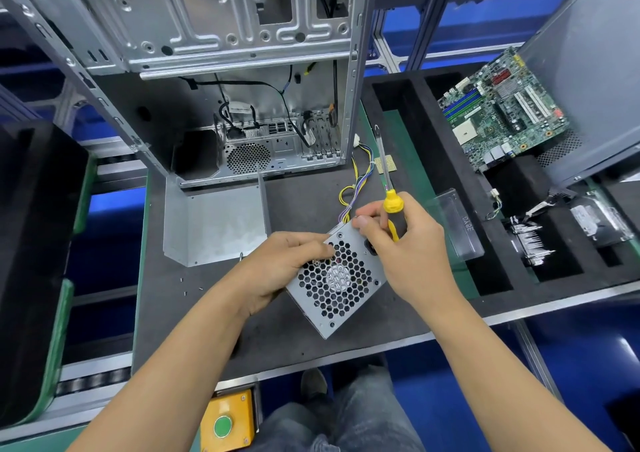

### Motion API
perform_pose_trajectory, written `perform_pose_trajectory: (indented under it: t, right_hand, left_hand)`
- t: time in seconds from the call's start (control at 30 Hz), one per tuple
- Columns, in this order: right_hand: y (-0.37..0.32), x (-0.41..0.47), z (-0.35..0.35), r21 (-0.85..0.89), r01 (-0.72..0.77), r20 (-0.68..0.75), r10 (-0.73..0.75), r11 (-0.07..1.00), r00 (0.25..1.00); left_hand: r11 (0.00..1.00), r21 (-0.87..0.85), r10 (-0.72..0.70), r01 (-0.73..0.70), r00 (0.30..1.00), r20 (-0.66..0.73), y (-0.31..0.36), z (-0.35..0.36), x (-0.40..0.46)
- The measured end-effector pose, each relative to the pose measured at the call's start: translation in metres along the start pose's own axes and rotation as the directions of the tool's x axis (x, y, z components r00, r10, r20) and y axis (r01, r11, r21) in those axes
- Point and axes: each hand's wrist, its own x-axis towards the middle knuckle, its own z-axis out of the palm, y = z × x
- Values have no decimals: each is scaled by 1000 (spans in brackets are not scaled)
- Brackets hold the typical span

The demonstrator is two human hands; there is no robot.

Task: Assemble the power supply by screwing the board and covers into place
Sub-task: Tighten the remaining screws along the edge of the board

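The silver sheet-metal power supply box with a honeycomb fan grille [337, 280] lies tilted on the dark grey bench mat [298, 202], just below the middle of the view, its yellow and purple wire bundle [356, 184] trailing off toward 12 o'clock. The left hand [280, 268] grips the box from 9 o'clock, fingers curled over the grille's edge, apparently to steady it and keep the grille face turned up. The right hand [401, 240], at 3 o'clock of the box, holds the yellow-and-black-handled screwdriver [389, 188] parked against the palm with the shaft pointing away toward 12 o'clock, which frees the thumb and forefinger; these are pressed together at the box's top corner near a screw hole, probably seating a small screw, though the screw itself is too small to tell. A bent silver cover plate [214, 223] lies at 10 o'clock beside the open grey computer case [242, 70], and a few loose screws [190, 283] rest on the mat at 9 o'clock. A green motherboard [502, 112] sits in the black foam tray [415, 122] at 2 o'clock.
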Motion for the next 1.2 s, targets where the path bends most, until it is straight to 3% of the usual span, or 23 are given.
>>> perform_pose_trajectory:
  t: [1.2]
  right_hand:
    - [3, 2, 7, -24, 5, -8, -5, 1000, 1000]
  left_hand:
    - [986, -148, -99, 82, 988, -115, 3, -2, 6]
